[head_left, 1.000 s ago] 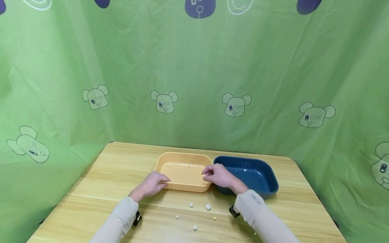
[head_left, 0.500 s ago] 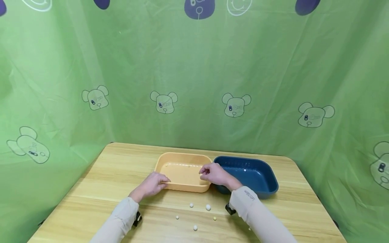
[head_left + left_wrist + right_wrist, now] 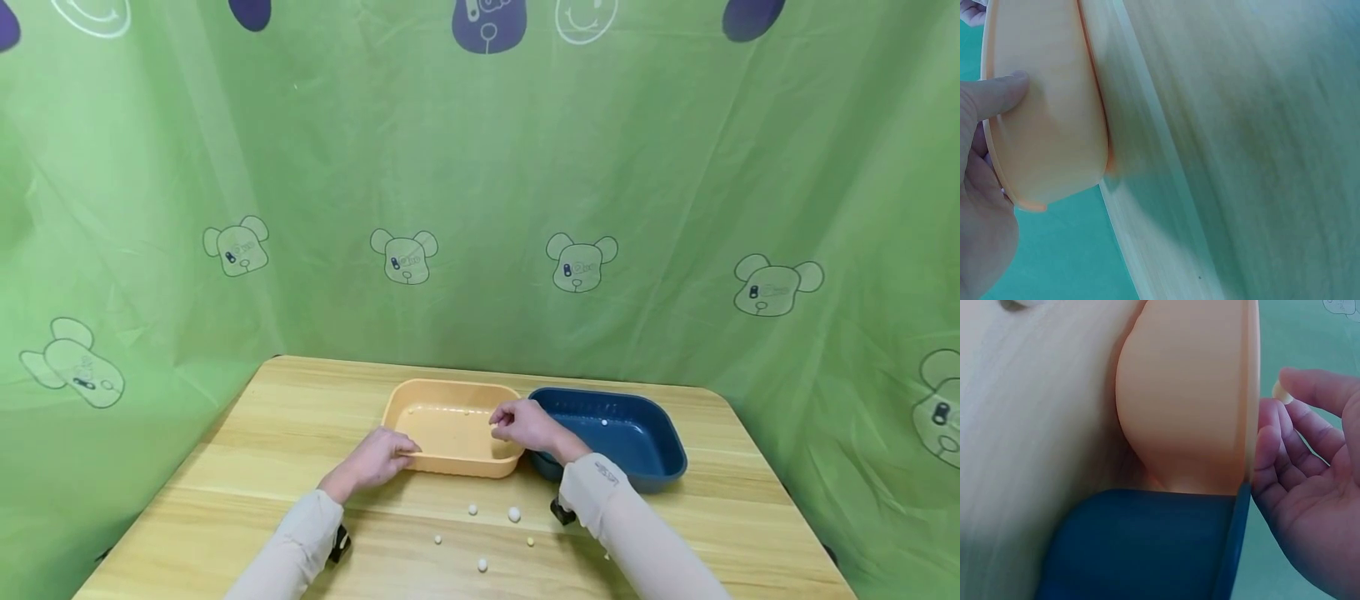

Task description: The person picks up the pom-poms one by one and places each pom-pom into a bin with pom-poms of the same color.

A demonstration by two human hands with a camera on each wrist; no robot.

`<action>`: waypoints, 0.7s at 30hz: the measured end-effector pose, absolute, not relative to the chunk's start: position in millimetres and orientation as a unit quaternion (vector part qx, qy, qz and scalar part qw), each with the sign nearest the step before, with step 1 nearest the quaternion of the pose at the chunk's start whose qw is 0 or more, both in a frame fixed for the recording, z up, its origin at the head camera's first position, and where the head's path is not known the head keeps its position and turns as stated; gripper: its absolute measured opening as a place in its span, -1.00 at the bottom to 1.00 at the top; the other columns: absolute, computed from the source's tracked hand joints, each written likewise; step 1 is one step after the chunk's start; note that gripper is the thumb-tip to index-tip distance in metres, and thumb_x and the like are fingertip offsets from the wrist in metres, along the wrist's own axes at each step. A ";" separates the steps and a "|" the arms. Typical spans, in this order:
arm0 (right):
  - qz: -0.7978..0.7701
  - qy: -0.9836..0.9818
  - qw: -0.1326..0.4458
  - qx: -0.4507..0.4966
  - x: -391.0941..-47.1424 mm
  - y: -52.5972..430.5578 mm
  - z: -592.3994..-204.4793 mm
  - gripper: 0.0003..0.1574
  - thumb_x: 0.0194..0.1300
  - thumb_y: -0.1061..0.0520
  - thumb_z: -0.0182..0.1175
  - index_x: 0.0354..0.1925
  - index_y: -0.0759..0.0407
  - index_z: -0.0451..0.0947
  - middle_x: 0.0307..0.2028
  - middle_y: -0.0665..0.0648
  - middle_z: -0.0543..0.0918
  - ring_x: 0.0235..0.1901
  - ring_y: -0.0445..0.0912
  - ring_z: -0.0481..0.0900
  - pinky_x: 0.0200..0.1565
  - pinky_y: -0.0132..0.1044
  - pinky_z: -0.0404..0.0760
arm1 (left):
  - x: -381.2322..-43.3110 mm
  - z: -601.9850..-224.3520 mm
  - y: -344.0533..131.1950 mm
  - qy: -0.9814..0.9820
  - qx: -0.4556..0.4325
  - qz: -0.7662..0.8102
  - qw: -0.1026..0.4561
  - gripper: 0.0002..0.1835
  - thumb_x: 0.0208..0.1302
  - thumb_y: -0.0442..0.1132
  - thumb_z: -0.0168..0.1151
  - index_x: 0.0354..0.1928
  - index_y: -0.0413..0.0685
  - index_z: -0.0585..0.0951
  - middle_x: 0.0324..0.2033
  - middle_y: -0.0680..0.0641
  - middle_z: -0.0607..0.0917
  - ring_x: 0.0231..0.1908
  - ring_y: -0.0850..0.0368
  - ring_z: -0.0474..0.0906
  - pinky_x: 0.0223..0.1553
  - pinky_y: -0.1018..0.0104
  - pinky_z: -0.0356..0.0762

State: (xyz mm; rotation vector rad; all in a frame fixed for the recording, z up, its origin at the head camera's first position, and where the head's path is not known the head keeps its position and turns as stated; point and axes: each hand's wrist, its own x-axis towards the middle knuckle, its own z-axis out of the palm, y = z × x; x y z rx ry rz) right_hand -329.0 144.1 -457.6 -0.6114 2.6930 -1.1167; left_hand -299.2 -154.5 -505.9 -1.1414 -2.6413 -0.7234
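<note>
A pale orange rectangular basin (image 3: 465, 467) stands on the table. My left hand (image 3: 378, 457) grips its near rim towards the left corner; in the left wrist view the thumb (image 3: 1004, 94) lies along the outer wall. Over the basin's right end, my right hand (image 3: 528, 425) pinches a small pale yellow ball (image 3: 1282, 394) between thumb and fingertips. Two tiny yellowish balls, one near the far left (image 3: 410, 411), lie on the basin floor. To the right, a dark blue basin (image 3: 663, 477) holds a small white ball (image 3: 604, 422); my right wrist passes over its left end.
Several loose balls lie on the wooden table (image 3: 247, 467) in front of the basins, among them a larger white ball (image 3: 513, 515) and a small yellow ball (image 3: 530, 542). A green patterned curtain (image 3: 480, 167) surrounds the table's far side and both ends.
My right hand has shifted a little left, further over the orange basin, still pinching. The left hand keeps its grip on the rim. The head view has tilted slightly.
</note>
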 end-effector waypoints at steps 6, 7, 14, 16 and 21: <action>-0.368 0.905 0.070 -0.203 -335.1 142.3 -460.6 -0.81 0.12 0.27 0.28 -0.23 0.31 0.61 -0.47 -0.01 0.56 -0.47 -0.17 0.46 -0.42 -0.35 0.49 | -299.8 -507.3 -154.5 -0.880 -0.396 -0.243 0.099 -0.87 0.09 -0.42 0.33 -0.29 -0.12 0.71 -0.34 0.00 0.73 -0.30 0.15 0.66 -0.20 0.31 0.60; -0.368 0.905 0.070 -0.202 -336.0 142.1 -460.9 -0.81 0.12 0.27 0.28 -0.23 0.31 0.61 -0.47 0.00 0.56 -0.47 -0.17 0.46 -0.42 -0.35 0.49 | -299.9 -507.5 -154.5 -0.879 -0.398 -0.243 0.102 -0.87 0.09 -0.42 0.33 -0.29 -0.13 0.71 -0.35 -0.01 0.73 -0.31 0.14 0.66 -0.21 0.31 0.60; -0.376 0.901 0.075 -0.203 -337.8 141.7 -460.4 -0.78 0.14 0.27 0.28 -0.20 0.32 0.61 -0.48 0.00 0.56 -0.47 -0.17 0.47 -0.41 -0.35 0.50 | -299.8 -507.6 -154.0 -0.887 -0.383 -0.244 0.082 -0.88 0.12 -0.39 0.32 -0.28 -0.11 0.72 -0.33 0.01 0.73 -0.29 0.16 0.66 -0.17 0.33 0.59; -0.378 0.900 0.072 -0.205 -337.3 141.4 -459.4 -0.79 0.13 0.27 0.28 -0.21 0.31 0.61 -0.48 0.00 0.56 -0.47 -0.16 0.47 -0.41 -0.34 0.51 | -300.0 -507.3 -153.8 -0.888 -0.383 -0.240 0.083 -0.87 0.11 -0.40 0.32 -0.29 -0.10 0.72 -0.34 0.02 0.73 -0.29 0.17 0.65 -0.18 0.32 0.59; -0.381 0.898 0.071 -0.206 -336.7 141.2 -457.6 -0.83 0.12 0.29 0.26 -0.24 0.25 0.62 -0.47 0.00 0.57 -0.47 -0.17 0.48 -0.40 -0.33 0.52 | -300.9 -507.0 -153.6 -0.886 -0.390 -0.232 0.095 -0.88 0.09 -0.41 0.33 -0.31 -0.10 0.72 -0.35 0.02 0.74 -0.31 0.17 0.65 -0.19 0.32 0.59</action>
